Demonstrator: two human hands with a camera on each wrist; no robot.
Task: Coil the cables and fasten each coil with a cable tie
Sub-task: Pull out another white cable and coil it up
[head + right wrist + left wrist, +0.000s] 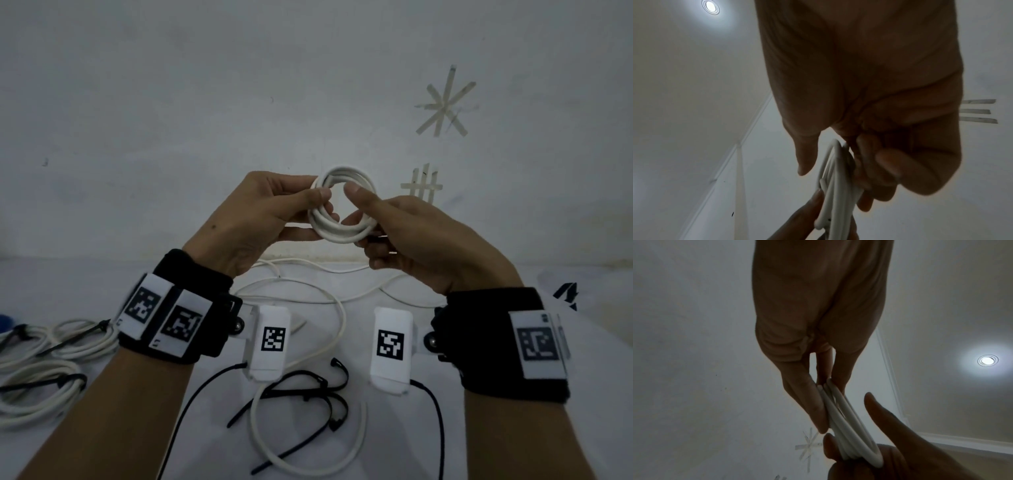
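A: Where is the cable now, and how do the hands keep it?

B: The thin white round cable coil (342, 205) is lifted above the white table (513, 445), between both hands; the left hand (260, 212) pinches its left side with thumb and fingers, and the right hand (411, 233) curls its fingers around the lower right side, the thumb standing free in front of the ring.

A: Why two hands?

B: I think so the loops stay together and do not spring open (the coil has no tie yet); the loose white cable (308, 342) still runs down to the table, so the coiling seems not finished.

A: And the ties?

B: The black plastic cable ties (308, 394) lie near, below the wrists, easy to reach; at the left, the white coils already tied (51, 359) are put aside.

A: Any writing?

B: No brand is readable; only black-and-white square code markers on the wrist bands (171, 315).
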